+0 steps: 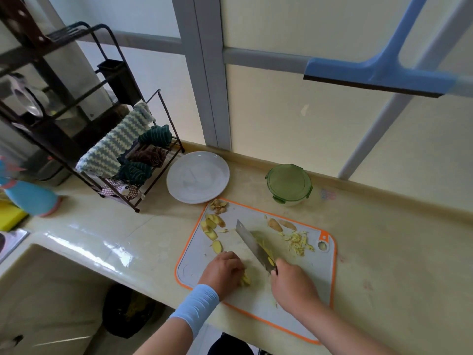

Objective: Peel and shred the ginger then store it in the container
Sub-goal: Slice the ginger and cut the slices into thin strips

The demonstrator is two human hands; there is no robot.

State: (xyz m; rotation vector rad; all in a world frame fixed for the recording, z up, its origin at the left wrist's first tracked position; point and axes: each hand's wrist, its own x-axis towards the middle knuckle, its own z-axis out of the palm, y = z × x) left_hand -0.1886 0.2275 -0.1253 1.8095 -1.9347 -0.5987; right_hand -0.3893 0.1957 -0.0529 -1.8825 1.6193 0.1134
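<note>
Two hands meet on one orange-rimmed cutting board (pixel 323 275) on the tabletop (pixel 389 252): the left hand (pixel 225 269) curls over a ginger piece (pixel 245 280), mostly hiding it, while the right hand (pixel 291 283) grips one steel cleaver (pixel 249 239), its handle covered. Several pale ginger slices (pixel 212 228) lie left, thin shreds (pixel 298 242) right. One round green-lidded container (pixel 289 184) stands closed beyond, beside one white plate (pixel 198 176).

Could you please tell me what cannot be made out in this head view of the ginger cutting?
Head view, ginger piece: mostly covered by the left hand.
Head view, knife handle: wrapped by the right hand.
Head view, container: contents hidden by its green lid.
Head view, rack upper shelves: blurred, cut off by left edge.
</note>
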